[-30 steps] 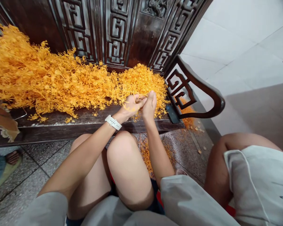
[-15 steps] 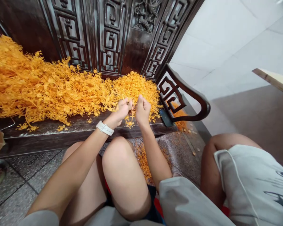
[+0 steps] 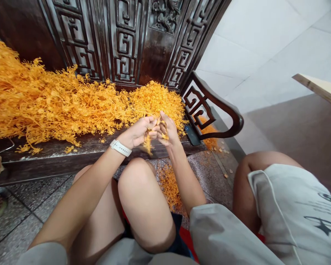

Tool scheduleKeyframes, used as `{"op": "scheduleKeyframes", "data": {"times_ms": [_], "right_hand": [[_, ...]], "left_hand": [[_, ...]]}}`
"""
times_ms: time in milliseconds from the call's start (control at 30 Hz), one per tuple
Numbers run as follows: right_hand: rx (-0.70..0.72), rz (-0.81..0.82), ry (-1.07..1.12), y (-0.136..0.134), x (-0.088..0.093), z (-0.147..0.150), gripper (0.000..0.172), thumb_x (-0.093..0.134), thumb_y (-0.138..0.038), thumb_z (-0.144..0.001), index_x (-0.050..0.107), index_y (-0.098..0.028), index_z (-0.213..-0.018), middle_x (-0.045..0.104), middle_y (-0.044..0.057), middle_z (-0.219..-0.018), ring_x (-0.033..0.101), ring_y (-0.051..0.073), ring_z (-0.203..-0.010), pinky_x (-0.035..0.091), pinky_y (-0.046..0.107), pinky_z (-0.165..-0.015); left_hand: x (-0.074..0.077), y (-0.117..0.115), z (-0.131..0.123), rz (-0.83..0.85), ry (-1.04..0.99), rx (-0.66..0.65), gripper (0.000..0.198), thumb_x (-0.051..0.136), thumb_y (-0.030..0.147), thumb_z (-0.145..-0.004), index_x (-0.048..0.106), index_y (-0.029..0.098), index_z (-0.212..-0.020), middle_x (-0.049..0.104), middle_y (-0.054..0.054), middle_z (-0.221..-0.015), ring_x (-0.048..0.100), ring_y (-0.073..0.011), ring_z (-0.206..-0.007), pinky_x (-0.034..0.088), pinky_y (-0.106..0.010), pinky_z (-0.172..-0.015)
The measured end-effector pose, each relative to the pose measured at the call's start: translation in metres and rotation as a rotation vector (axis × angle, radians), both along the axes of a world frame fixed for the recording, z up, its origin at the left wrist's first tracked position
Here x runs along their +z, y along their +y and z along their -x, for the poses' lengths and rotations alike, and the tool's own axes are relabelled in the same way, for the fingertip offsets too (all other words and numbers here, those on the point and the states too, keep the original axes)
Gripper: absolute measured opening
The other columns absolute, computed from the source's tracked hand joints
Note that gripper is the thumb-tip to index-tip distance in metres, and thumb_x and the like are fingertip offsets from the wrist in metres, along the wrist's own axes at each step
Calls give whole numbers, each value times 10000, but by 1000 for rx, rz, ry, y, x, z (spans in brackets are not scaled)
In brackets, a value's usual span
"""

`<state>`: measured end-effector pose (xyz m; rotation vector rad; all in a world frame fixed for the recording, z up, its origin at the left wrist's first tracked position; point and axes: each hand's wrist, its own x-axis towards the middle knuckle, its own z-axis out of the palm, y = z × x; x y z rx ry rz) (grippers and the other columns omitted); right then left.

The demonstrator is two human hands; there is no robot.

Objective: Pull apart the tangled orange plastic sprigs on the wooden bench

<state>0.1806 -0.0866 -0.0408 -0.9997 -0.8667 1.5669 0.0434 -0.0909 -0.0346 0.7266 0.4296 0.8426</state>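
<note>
My left hand [image 3: 140, 131], with a white-strapped watch on its wrist, pinches an orange plastic sprig [image 3: 147, 144] whose end hangs blurred below the fingers. My right hand [image 3: 169, 131] meets it at the fingertips, its palm turned partly toward me. Its curled fingers hold small orange plastic pieces [image 3: 164, 136]. Behind both hands lies a heap of small loose orange pieces [image 3: 157, 96] on the dark wooden bench [image 3: 93, 147]. To the left spreads a larger pile of branching orange sprigs [image 3: 57, 103].
A carved armrest [image 3: 233, 119] closes the bench's right end, with a dark phone [image 3: 192, 135] beside it. Orange scraps [image 3: 169, 184] lie on the floor below. Another person's knee [image 3: 248, 184] is close on my right. A wooden board edge [image 3: 314, 88] juts in at far right.
My right hand has rolled its palm toward me, showing orange pieces in its fingers. My left hand has shifted slightly, its fingers now more visible. The view has moved a little.
</note>
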Motion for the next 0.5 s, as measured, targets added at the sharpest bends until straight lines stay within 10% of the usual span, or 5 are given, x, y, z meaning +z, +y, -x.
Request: {"op": "scheduleKeyframes", "data": {"times_ms": [133,267,433,500], "right_hand": [[109,54,213,-2,-7,-7,630,585,-499,-1055,244,-244,-590,207,-121,-373,102,27,-301,123,157,-305],[193,-58,295,-27,-4,-18,612,621,-534,-1026,234,-237,-656,226,-138,-424,57,29,-336,110,141,-331],[1009,-299,-84,-48,13,-49,519,822,-523,-874,559,-191,-574,496,-25,-476,406,73,-416,345,215,-443],[1133,-397,-158,-26,28,-59,476,858,-525,-835,647,-180,-585,562,24,-515,509,107,-489,415,242,-506]], "left_hand": [[8,-3,3,8,-35,-52,259,674,39,-710,462,187,-692,396,53,-573,285,-27,-420,226,-202,-464],[14,-1,11,-21,-205,175,219,685,92,-813,508,187,-727,379,48,-636,369,-53,-485,368,-207,-513],[5,22,38,53,-74,449,164,718,10,-815,665,164,-838,603,-6,-746,561,-71,-579,473,-151,-523],[1,30,49,65,-65,572,171,668,-6,-874,718,156,-894,660,-23,-797,619,-63,-624,516,-117,-556]]}}
